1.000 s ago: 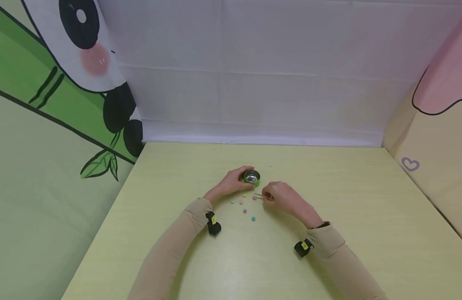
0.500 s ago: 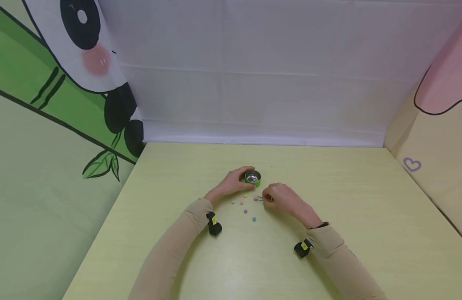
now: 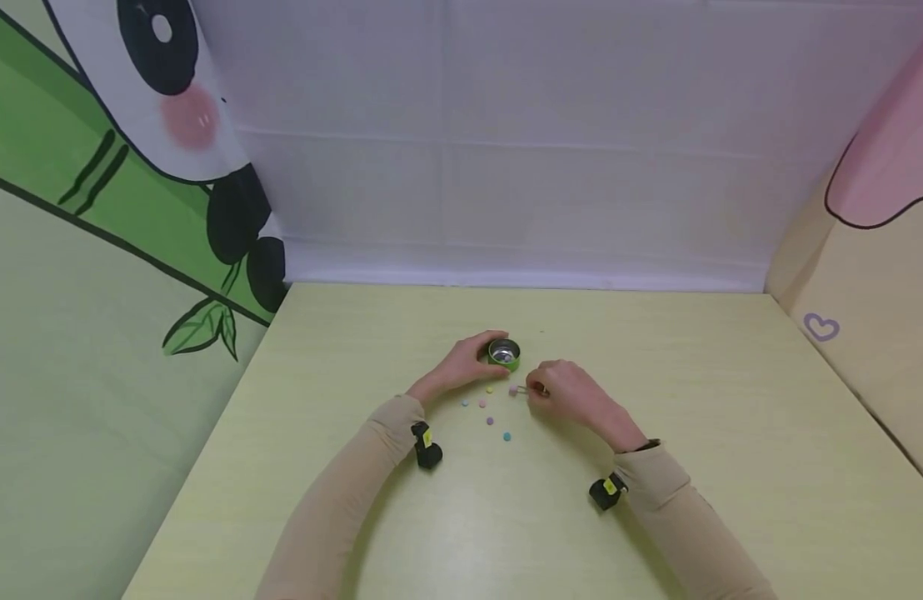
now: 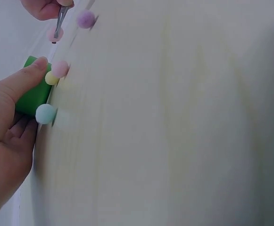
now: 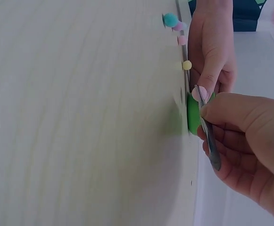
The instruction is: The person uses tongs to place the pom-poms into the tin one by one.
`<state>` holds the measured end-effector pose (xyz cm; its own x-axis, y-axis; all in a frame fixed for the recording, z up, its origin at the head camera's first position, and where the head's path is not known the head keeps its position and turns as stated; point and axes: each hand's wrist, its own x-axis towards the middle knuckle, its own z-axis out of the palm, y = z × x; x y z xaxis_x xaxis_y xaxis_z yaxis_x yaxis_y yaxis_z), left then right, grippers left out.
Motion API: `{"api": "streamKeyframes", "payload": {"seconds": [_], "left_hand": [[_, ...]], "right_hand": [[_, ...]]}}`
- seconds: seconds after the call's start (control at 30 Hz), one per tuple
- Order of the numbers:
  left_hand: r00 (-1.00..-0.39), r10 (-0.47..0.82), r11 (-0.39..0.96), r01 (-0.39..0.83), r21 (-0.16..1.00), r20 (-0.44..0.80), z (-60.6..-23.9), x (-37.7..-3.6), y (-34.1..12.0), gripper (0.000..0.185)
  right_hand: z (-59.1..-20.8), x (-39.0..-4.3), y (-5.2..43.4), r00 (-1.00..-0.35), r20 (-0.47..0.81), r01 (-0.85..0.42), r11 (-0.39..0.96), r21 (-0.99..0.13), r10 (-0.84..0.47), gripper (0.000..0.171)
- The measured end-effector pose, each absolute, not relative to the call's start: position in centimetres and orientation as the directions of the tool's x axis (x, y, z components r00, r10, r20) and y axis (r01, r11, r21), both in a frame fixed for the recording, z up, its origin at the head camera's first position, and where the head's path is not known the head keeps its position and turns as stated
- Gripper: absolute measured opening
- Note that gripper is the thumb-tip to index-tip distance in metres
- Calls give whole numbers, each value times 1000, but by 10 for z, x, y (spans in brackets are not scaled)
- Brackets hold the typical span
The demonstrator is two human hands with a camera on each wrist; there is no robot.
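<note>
My left hand (image 3: 461,363) grips a small round green tin (image 3: 514,367), thumb and fingers around its sides, its silvery inside facing up. Something small and pale lies at its bottom. In my right hand (image 3: 570,393) I hold metal tweezers (image 5: 212,148) between thumb and fingers. Their tips pinch a pink pom-pom (image 5: 198,92), which hangs over the table just in front of the tin. Loose on the table near the tin lie yellow (image 3: 489,390), pink (image 3: 482,403), light blue (image 3: 465,403), purple (image 3: 490,421) and teal (image 3: 506,437) pom-poms.
The pale wooden table (image 3: 461,533) reaches back to a white cloth backdrop (image 3: 506,208). Painted panels (image 3: 72,350) stand along the left side, with a cream and pink one (image 3: 881,275) on the right. A small camera (image 3: 427,446) sits on each wrist.
The tweezers' tips stood apart around the pink pom-pom a second ago and have since come together on it. My right hand has lifted it slightly towards the tin. My left hand stays put.
</note>
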<state>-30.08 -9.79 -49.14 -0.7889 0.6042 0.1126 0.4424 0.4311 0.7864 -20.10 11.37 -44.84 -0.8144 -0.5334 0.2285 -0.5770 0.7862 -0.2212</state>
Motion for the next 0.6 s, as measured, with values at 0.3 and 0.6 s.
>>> {"api": "streamKeyframes", "payload": {"seconds": [0.3, 0.6], "left_hand": [[-789, 606, 430, 437, 790, 107, -491, -304, -95, 73], [-795, 598, 439, 433, 787, 104, -490, -307, -92, 74]], "right_hand": [[-434, -211, 121, -804, 265, -587, 784, -204, -533, 6], [-421, -231, 124, -781, 293, -612, 770, -181, -552, 5]]}}
